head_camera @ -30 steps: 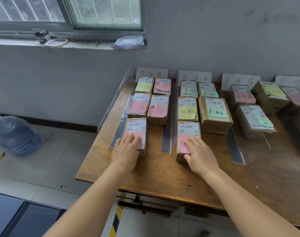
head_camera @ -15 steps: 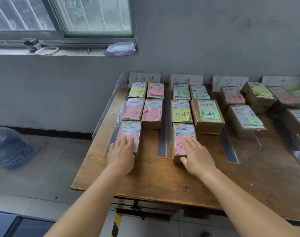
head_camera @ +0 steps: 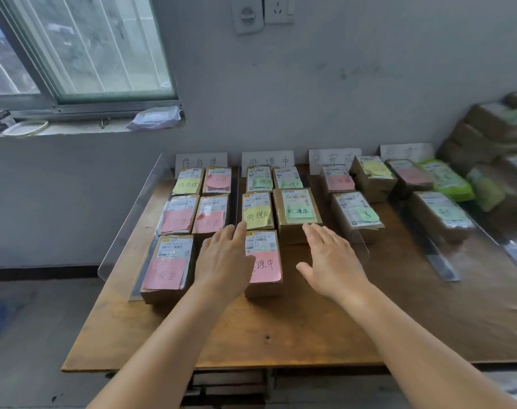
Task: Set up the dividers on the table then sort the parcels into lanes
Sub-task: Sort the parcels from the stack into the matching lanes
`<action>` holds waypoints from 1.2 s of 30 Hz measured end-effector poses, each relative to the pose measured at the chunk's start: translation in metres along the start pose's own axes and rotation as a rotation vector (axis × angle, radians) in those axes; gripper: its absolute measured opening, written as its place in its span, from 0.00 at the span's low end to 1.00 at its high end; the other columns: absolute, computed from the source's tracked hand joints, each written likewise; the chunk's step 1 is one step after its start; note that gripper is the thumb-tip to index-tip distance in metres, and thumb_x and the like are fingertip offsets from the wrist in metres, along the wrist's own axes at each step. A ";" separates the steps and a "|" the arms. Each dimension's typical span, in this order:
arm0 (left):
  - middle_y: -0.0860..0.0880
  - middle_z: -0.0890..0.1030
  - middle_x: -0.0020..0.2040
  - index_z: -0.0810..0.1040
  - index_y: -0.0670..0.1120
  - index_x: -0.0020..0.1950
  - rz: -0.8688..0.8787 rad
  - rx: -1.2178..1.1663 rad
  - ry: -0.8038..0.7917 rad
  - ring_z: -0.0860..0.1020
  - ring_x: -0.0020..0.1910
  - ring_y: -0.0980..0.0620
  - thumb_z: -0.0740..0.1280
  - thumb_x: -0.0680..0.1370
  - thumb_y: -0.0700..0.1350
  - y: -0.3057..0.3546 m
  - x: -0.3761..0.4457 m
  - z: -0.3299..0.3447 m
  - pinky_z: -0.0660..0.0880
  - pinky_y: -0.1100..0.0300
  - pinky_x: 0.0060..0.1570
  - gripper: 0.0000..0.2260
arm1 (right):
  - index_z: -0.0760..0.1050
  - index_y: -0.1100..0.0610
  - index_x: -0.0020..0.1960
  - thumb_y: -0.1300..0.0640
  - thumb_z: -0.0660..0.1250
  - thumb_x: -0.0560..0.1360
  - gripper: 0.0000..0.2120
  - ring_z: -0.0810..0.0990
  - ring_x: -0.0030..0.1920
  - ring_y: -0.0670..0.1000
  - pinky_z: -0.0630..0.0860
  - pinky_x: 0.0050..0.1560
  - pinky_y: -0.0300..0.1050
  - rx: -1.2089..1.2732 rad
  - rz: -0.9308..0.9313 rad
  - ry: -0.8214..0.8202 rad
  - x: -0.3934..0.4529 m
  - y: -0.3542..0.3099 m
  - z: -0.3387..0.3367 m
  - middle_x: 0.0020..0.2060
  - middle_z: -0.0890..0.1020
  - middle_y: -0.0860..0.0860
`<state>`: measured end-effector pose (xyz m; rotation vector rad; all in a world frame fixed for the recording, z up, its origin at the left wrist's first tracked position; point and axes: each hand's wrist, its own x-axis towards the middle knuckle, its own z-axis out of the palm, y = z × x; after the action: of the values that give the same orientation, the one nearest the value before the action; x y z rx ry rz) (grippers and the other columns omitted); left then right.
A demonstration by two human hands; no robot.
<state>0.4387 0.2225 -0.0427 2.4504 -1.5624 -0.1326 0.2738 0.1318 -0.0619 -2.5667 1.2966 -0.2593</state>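
- Table [head_camera: 281, 335]: dividers look set. Clear upright panels split it into lanes, e.g. left edge panel [head_camera: 127, 231] and one right of the second lane [head_camera: 360, 246]; the panel between lanes one and two is mostly hidden by the left hand.
- Label cards stand at the wall, one heading each lane [head_camera: 201, 160].
- Lane one: five parcels with sticky notes, nearest one pink-noted [head_camera: 167, 267].
- Lane two: five parcels, front one [head_camera: 263, 261] also pink-noted, sits between both hands.
- Lanes three and four: fewer parcels, looser rows (far right is blurred, can't read notes).
- Unsorted heap [head_camera: 493, 128] at far right, so sorting likely isn't finished.
- Left hand [head_camera: 225, 261]: flat, fingers spread, holding nothing; overlaps the left edge of the front lane-two parcel, contact unclear.
- Right hand [head_camera: 331, 261]: open, palm down, empty; just right of that parcel, fingertips near the bigger green-noted box [head_camera: 297, 211].
- Judgement: left lanes done, remaining work is the heap.
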 end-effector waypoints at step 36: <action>0.50 0.67 0.73 0.56 0.49 0.78 0.513 -0.142 -0.023 0.65 0.71 0.51 0.62 0.80 0.54 0.459 0.065 0.084 0.62 0.55 0.71 0.29 | 0.53 0.52 0.77 0.45 0.64 0.77 0.34 0.55 0.76 0.51 0.53 0.73 0.47 0.023 0.381 0.209 -0.091 0.400 -0.187 0.75 0.59 0.48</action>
<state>0.0452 -0.0337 -0.0094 1.8783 -2.0528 -0.1730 -0.1355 -0.0505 -0.0095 -2.2580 1.8097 -0.4700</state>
